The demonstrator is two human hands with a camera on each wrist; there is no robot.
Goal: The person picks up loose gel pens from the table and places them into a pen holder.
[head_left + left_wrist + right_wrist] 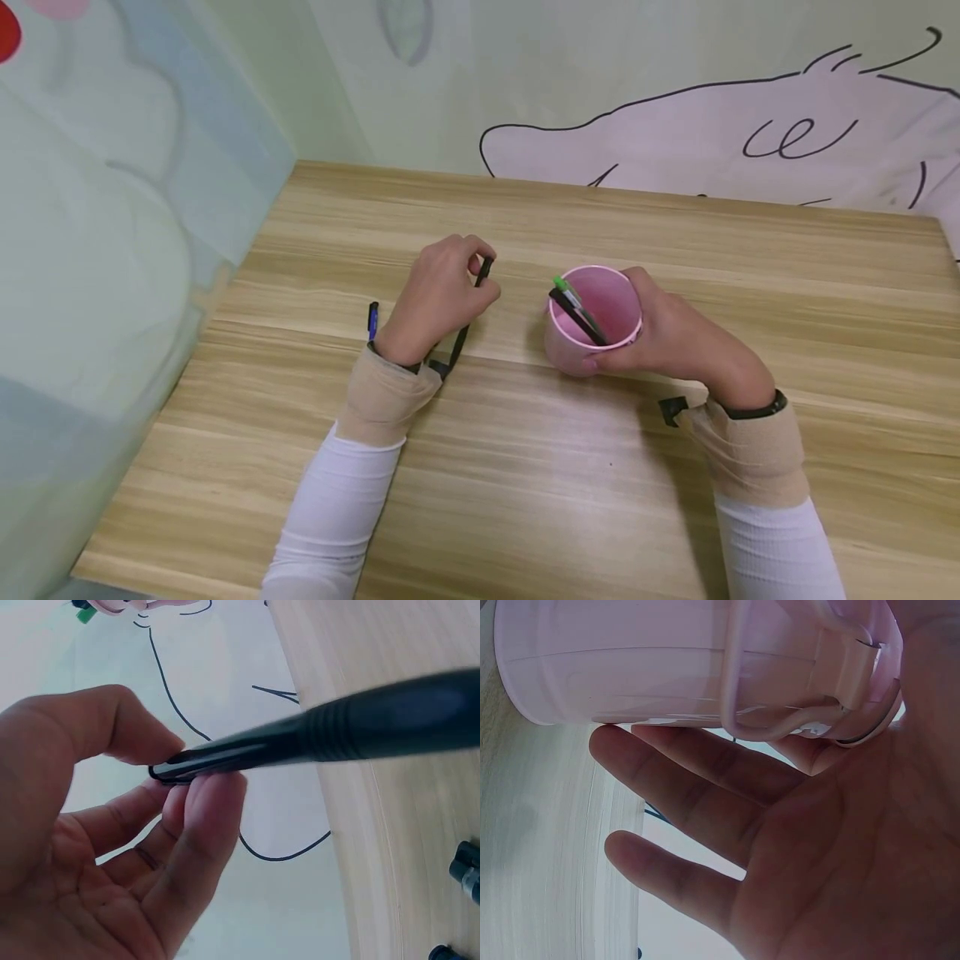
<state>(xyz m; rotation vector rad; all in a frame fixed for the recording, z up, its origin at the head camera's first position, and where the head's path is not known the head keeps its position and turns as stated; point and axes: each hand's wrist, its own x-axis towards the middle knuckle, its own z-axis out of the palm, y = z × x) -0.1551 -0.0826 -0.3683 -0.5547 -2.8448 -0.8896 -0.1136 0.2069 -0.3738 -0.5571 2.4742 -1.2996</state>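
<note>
My left hand (447,287) pinches one end of a black pen (390,720) between thumb and fingertips. It holds the pen in the air left of a small pink bucket (564,346). Thumb and fingers of my right hand (675,333) grip the bucket at its right side, and its handle (735,667) shows in the right wrist view. Inside the bucket lean a pen with a green end (561,285) and a black pen (576,315), both tilted against the rim. A blue pen with a black part (372,321) lies on the table beside my left wrist.
The wooden table (525,500) meets a wall with line drawings (675,125) at the back and a painted wall (90,292) at the left. Two dark ends, one of them a clip-like piece (466,870), show at the left wrist view's right edge.
</note>
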